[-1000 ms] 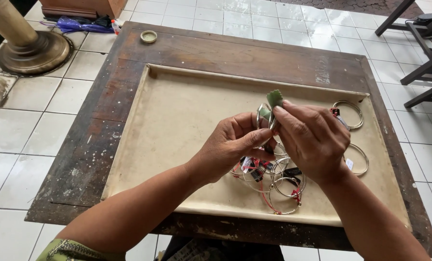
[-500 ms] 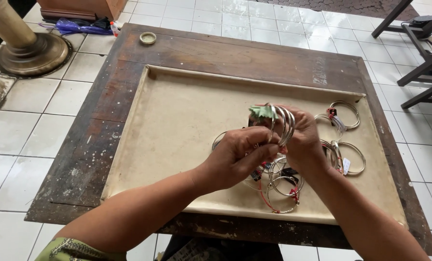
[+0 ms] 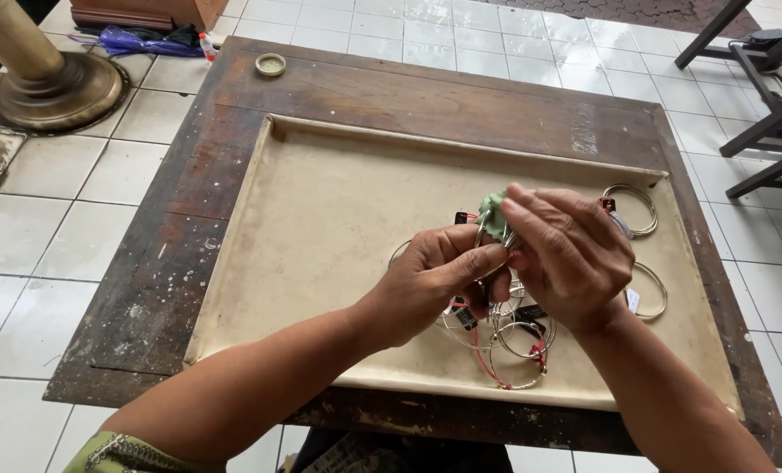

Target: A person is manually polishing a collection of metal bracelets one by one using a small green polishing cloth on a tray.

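Observation:
My left hand (image 3: pixel 435 280) grips a thin silver metal bangle (image 3: pixel 481 235) between thumb and fingers above a beige tray (image 3: pixel 321 228). My right hand (image 3: pixel 570 254) presses a small green cloth (image 3: pixel 493 213) against that bangle from the right. Beneath both hands lies a pile of several silver bangles (image 3: pixel 509 342) with red strings and small dark tags. Two more bangles lie apart on the tray, one at the upper right (image 3: pixel 634 206) and one at the right (image 3: pixel 649 293).
The tray rests on a worn dark wooden table (image 3: pixel 181 236) over a white tiled floor. A small round lid (image 3: pixel 270 64) sits at the table's far left corner. A brass pedestal base (image 3: pixel 49 88) stands at upper left. Dark chair legs (image 3: pixel 759 96) are at the upper right.
Both hands have stayed together over the tray while the green cloth slid down along the bangle. The bangle has turned in my left hand's grip.

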